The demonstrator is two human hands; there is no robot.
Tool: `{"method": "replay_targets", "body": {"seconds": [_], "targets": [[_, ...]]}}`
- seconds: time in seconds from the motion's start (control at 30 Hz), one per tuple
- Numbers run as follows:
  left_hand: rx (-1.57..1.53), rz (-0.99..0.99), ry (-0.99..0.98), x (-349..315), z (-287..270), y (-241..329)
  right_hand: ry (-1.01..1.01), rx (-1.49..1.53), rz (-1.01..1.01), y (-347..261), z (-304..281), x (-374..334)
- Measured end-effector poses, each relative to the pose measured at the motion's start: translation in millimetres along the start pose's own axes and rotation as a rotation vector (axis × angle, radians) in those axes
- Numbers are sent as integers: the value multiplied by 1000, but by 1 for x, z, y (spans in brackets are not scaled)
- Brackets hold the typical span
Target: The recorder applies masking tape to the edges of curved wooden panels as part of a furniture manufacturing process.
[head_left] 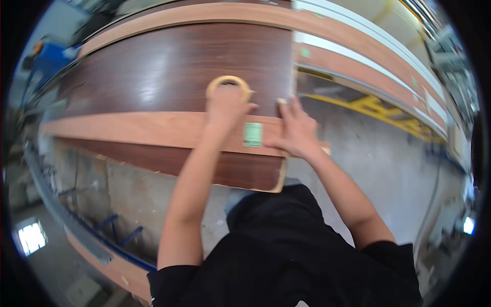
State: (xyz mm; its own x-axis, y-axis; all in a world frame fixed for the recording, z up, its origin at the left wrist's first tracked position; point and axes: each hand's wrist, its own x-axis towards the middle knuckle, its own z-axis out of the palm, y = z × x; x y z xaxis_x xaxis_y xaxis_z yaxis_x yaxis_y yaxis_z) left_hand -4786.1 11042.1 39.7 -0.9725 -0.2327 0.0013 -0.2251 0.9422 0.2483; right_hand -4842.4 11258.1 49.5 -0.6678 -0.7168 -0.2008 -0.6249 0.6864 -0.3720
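Note:
My left hand is closed on a roll of yellowish tape, held over a glossy dark brown board. Just below that hand, a light wood strip lies across the board, with a green label near its right end. At this end rests my right hand, its fingers stretched forward and its thumb out to the left on the strip. A small pale bit shows at a right fingertip, too blurred to name.
Another light wood strip runs along the board's far side. To the right are long pale and wood-coloured pieces and a yellow metal frame. A grey rail with blue supports stands at the lower left. Grey floor shows on the right.

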Motion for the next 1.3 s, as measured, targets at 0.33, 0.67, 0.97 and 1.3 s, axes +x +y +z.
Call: {"method": "replay_targets", "body": {"seconds": [0.33,0.67,0.97,1.3], "targets": [[-131,304,23,-102,42,107,245,-64,27,80,-9,-58],[50,51,141,-120,51,124,-206,1071,221,149,9,-87],[40,231,80,-109,72,144,-277,1338,146,166,17,-86],[61,176,186,-87,50,171,-277,1286,156,160,15,-84]]}}
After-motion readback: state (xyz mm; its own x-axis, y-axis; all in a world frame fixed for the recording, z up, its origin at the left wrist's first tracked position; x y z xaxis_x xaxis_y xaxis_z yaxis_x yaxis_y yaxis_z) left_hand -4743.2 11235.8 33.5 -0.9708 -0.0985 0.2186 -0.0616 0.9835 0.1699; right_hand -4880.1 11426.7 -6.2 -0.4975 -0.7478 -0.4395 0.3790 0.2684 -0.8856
